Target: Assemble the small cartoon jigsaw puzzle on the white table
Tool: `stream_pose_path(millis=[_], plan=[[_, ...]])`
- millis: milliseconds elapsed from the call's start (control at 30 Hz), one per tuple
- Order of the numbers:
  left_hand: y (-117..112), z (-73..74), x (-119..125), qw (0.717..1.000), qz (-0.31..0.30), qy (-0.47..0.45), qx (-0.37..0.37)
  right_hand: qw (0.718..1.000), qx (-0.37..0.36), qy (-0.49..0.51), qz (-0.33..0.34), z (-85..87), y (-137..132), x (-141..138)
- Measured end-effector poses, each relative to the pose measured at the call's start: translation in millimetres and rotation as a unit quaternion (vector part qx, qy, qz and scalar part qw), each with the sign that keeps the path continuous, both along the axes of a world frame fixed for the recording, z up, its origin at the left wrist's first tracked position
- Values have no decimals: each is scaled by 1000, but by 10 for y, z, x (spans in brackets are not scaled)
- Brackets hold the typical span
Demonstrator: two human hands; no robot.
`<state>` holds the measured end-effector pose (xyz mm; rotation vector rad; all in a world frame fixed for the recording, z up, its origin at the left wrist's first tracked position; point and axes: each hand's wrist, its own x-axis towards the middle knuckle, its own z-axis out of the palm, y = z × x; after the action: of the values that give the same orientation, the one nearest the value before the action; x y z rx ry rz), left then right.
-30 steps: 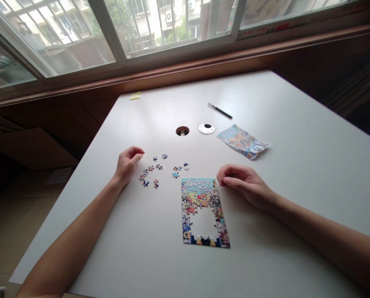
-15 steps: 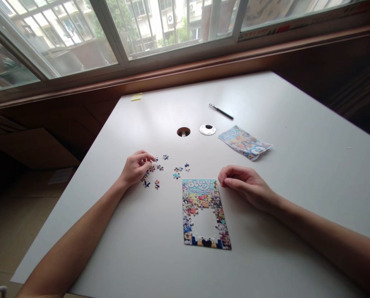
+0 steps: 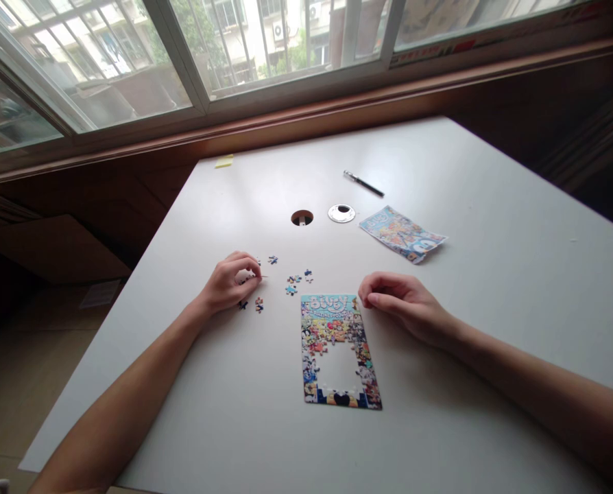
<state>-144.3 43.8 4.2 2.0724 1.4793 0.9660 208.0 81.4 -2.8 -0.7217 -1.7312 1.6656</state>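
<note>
My left hand (image 3: 233,281) is closed in a pinch on a small jigsaw piece (image 3: 264,276), which shows edge-on at the fingertips. Under and around that hand lie loose jigsaw pieces (image 3: 259,304), some of them covered by the fingers. Several more pieces (image 3: 291,289) are scattered to its right. A partly assembled jigsaw puzzle (image 3: 332,329) lies flat on the table, with a large gap in its lower middle. Beside its top right corner rests my right hand (image 3: 404,302), its fingers curled in and thumb close to them; whatever might be inside is hidden.
The white table (image 3: 224,425) has a round hole (image 3: 302,218) and a metal cover (image 3: 341,213) beyond the pieces. A creased picture sheet (image 3: 403,233) and a black pen (image 3: 364,184) lie to the right. A yellow sticky note (image 3: 224,161) is at the far left edge.
My left hand has drawn its thumb and fingers together and lifted a jigsaw piece from the loose ones. My right hand and the puzzle have stayed put; the view has shifted slightly.
</note>
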Motion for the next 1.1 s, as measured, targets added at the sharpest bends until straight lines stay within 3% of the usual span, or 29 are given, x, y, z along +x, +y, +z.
stream_pose_path(millis=[67, 133, 267, 367, 433, 633, 767, 900, 1100], plan=[[-74, 47, 167, 989, 12, -134, -59, 1000, 5, 1, 3, -2, -2, -1], [-172, 94, 394, 958, 0, -255, -129, 1000, 10, 3, 10, -7, -2, 0], [-366, 124, 812, 926, -45, -324, -191, 999, 33, -8, 19, -9, -4, 5], [-467, 59, 960, 911, -56, -358, -197, 996, 72, -28, 41, 4, -31, -6], [-517, -10, 999, 910, -63, -364, -189, 989, 130, -39, 59, 16, -67, -28], [-627, -120, 1072, 948, -84, -284, -117, 932, 347, -55, 84, 34, -188, -100], [-660, -73, 1123, 923, -127, -343, -117, 906, 415, -61, 56, 24, -254, -126], [-673, -45, 1140, 948, -123, -292, -43, 889, 458, -27, 7, -7, -337, -172], [-677, -58, 1118, 965, -156, -209, -18, 861, 508, -8, 28, -54, -374, -200]])
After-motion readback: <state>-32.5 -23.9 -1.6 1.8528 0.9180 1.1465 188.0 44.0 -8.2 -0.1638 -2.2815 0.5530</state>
